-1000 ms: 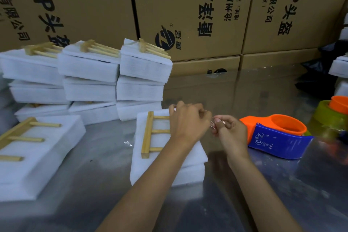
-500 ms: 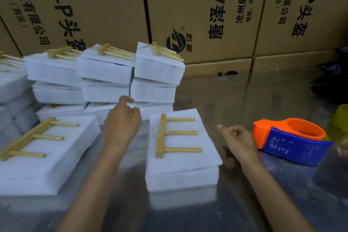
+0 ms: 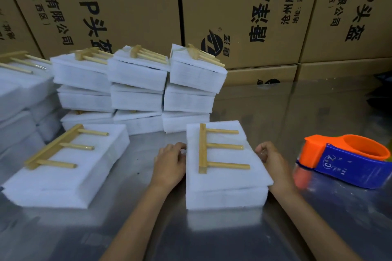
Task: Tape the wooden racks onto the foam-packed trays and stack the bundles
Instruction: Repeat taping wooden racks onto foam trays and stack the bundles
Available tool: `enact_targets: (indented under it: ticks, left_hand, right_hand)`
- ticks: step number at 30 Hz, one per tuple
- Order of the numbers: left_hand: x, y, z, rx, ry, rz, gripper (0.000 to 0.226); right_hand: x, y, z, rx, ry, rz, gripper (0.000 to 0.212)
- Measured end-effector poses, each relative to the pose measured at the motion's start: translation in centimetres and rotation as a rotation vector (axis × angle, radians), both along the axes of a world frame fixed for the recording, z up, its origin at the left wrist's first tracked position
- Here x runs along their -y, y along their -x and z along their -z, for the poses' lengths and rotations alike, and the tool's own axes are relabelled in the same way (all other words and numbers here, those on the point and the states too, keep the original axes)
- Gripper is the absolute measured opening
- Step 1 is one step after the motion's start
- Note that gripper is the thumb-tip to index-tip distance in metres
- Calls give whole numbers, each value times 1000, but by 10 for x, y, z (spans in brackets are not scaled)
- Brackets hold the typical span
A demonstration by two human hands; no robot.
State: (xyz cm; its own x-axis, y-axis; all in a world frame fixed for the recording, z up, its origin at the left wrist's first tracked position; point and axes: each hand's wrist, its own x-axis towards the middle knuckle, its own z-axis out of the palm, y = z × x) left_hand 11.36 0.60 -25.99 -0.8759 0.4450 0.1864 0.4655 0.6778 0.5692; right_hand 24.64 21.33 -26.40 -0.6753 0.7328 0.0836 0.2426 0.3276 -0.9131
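Head view: foam-packed tray bundle (image 3: 224,178) between both hands on steel table (image 3: 318,112), wooden rack (image 3: 214,148) lying flat on top. Left hand (image 3: 169,164) pressed against bundle's left edge, fingers curled loosely, gripping nothing visible. Right hand (image 3: 273,160) touching right edge, fingers curled; whether pinching anything, cannot tell. Orange-and-blue tape dispenser (image 3: 347,160) just right of right hand. Second racked bundle (image 3: 70,165) left of left hand; finished stacks (image 3: 137,89) beyond both hands, against cardboard boxes (image 3: 233,6).
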Motion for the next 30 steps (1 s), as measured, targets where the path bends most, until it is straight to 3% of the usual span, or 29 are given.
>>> enact_targets:
  ticks: [5, 8, 10, 14, 16, 23, 26, 30]
  left_hand:
    - [-5, -17, -21, 339, -626, 60, 28]
    - [-11, -28, -31, 472, -847, 43, 29]
    - [-13, -33, -34, 631, -976, 12, 25]
    - [-13, -40, -32, 941, -1014, 42, 27]
    - [-13, -42, -33, 1017, -1043, 66, 27]
    - [-17, -44, -27, 1063, -1063, 15, 32]
    - [-13, -44, -26, 1098, -1068, 51, 48]
    - [-14, -46, -27, 1140, -1094, 96, 59]
  right_hand:
    - [6, -3, -1, -193, 61, -33, 24]
    - [13, -3, -6, -351, 198, -32, 34]
    - [15, -2, -10, -460, 365, -33, 29]
    - [18, -6, -18, -471, 519, -40, 10]
    - [20, -8, -21, -451, 600, -53, 20]
    - [22, -13, -30, -402, 664, -87, 30]
    - [27, -15, -34, -345, 634, -147, 26]
    - [29, -14, -36, -326, 674, -128, 51]
